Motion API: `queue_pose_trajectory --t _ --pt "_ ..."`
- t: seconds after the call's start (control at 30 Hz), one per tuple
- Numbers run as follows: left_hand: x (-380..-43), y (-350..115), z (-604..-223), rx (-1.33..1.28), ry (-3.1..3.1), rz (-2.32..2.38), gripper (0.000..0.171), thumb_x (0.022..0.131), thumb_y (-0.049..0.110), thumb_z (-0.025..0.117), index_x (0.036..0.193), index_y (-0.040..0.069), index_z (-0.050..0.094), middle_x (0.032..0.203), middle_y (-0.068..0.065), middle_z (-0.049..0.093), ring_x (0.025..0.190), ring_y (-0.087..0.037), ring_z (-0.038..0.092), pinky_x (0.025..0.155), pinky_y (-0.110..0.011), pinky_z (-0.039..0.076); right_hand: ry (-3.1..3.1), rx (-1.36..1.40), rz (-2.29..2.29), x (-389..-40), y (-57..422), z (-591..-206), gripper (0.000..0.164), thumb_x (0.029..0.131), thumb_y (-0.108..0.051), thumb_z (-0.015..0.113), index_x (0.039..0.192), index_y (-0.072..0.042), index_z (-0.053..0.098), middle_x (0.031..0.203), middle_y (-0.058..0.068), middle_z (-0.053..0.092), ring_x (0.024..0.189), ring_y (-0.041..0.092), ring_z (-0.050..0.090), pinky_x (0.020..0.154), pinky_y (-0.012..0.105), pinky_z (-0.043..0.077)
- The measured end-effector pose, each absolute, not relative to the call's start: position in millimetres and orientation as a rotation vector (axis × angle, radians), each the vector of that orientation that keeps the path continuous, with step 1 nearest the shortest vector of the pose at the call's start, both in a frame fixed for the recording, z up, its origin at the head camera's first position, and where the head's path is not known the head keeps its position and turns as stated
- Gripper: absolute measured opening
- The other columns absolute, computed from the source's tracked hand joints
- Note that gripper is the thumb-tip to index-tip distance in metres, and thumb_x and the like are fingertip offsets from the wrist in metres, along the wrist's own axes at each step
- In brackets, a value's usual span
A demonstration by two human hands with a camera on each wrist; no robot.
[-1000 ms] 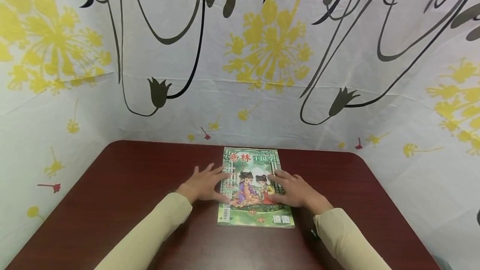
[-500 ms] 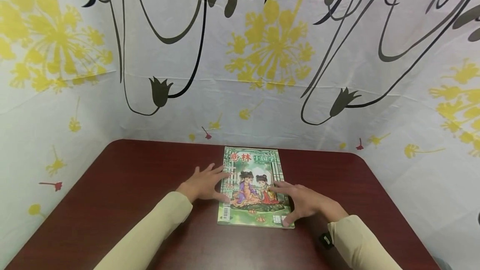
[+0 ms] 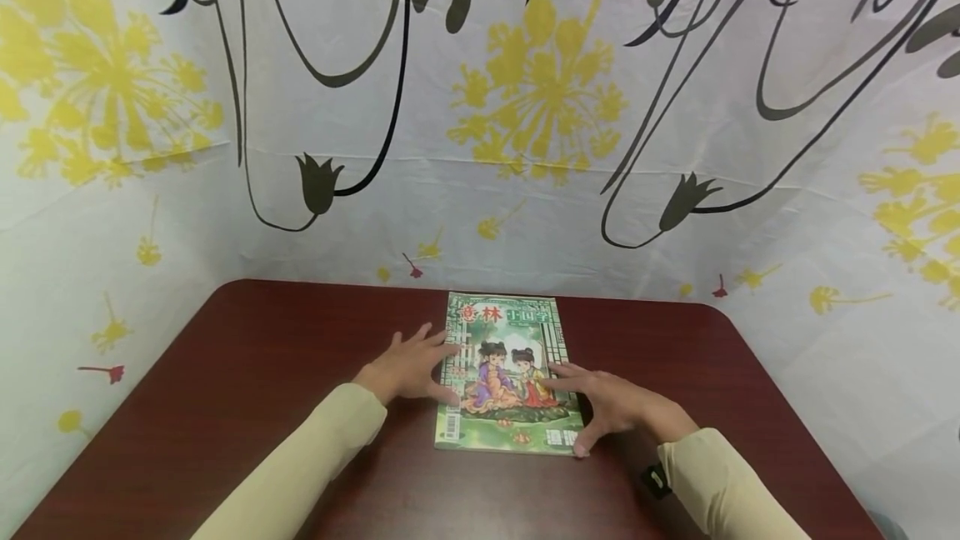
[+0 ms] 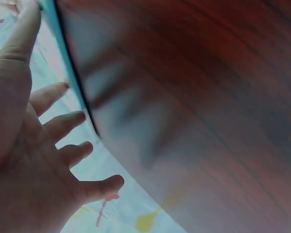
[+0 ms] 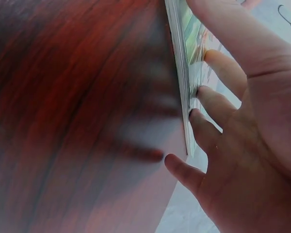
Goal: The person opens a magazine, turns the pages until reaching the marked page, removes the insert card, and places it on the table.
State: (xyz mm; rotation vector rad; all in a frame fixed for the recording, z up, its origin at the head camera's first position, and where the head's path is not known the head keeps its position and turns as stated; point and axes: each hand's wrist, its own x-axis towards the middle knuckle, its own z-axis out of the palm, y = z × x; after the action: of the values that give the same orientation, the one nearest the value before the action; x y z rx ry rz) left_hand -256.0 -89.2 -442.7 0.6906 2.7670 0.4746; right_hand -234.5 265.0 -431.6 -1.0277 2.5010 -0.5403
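Note:
A magazine (image 3: 510, 432) with a green cover and two cartoon figures lies flat on the dark red table (image 3: 262, 373). My left hand (image 3: 408, 369) rests at its left edge, fingers spread, with the thumb and fingertips over the cover. At the lower right edge is my right hand (image 3: 611, 402), its fingers reaching onto the cover and its thumb at the bottom right corner. The left wrist view shows the left hand (image 4: 34, 141) with fingers apart beside the magazine's thin edge. In the right wrist view, the right hand (image 5: 247, 121) has its fingertips along the page edges (image 5: 181, 73).
A white cloth (image 3: 375, 123) printed with yellow and dark plants hangs behind the table and along both sides. The table's far edge lies just beyond the magazine. A dark band (image 3: 656, 480) sits at the right wrist below a pale sleeve (image 3: 720, 482).
My right hand has moved down and to the right along the magazine, its thumb shifting from the cover's picture to the bottom right corner. The left hand and magazine stay in place.

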Motion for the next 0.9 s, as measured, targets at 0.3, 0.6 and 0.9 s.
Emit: queue_pose_trajectory --t 0.3,0.6,0.9 --pt "-246 -65 -429 0.903 2.802 0.350 0.066 0.086 0.035 0.077 0.146 0.020 0.052 0.157 -0.010 0.037 0.148 -0.039 0.021 0.111 -0.069 0.019 2.508 -1.016 -0.518 -235 263 -431 0.103 0.064 -0.049 0.085 0.151 -0.012 0.044 0.160 0.023 0.024 0.143 0.048 0.027 0.100 0.068 0.037" --pt "-231 -32 -436 1.393 2.766 0.240 0.053 0.093 0.044 0.063 0.140 0.020 0.058 0.145 -0.007 0.054 0.128 -0.022 0.055 0.099 -0.046 0.049 2.509 -1.025 -0.524 -235 265 -433 0.102 0.066 -0.051 0.084 0.151 -0.013 0.044 0.160 0.022 0.025 0.143 0.049 0.026 0.100 0.071 0.034" --pt "-223 -19 -442 1.441 2.773 0.131 0.071 0.083 0.073 0.060 0.138 0.028 0.060 0.128 0.005 0.061 0.114 -0.013 0.059 0.091 -0.042 0.051 2.521 -1.001 -0.519 -235 265 -435 0.103 0.064 -0.050 0.083 0.151 -0.014 0.044 0.161 0.020 0.026 0.144 0.047 0.026 0.101 0.069 0.034"
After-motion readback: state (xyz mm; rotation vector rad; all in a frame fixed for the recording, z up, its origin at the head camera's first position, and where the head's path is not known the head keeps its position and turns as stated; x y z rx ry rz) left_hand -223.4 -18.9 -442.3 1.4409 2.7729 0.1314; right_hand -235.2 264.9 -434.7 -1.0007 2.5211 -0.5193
